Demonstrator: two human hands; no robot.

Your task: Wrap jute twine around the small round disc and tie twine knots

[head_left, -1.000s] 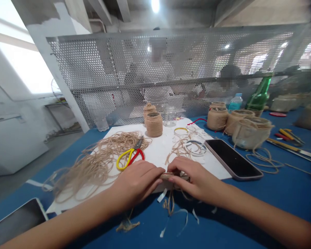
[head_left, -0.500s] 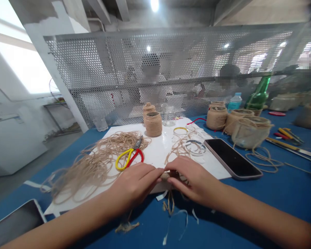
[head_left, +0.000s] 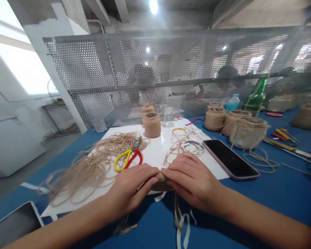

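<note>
Between my hands, at the near edge of the white sheet point(head_left: 124, 129), lies a twine-wrapped piece point(head_left: 161, 183), mostly covered by my fingers; it looks like a jar on its side, but its full shape is hidden. My left hand point(head_left: 137, 185) curls over its left end. From the right, my right hand point(head_left: 194, 180) grips it, thumb and fingertips close to the left hand's. Loose twine ends point(head_left: 176, 211) and a white strip point(head_left: 186, 230) dangle below. Just beyond my left hand are scissors point(head_left: 129, 157) with one yellow and one red handle.
A heap of loose twine point(head_left: 93, 173) spreads at left. Twine-wrapped jars point(head_left: 152, 125) stand at the back, more point(head_left: 215, 119) at right beside a green bottle point(head_left: 256, 93). A phone point(head_left: 230, 159) lies right, a tablet-like device point(head_left: 17, 223) left. A perforated metal screen point(head_left: 98, 69) closes the far side.
My right hand has closed further over the wrapped piece and its fingers lie flatter together. The piece looks turned, and the twine ends and white strip now hang beneath it.
</note>
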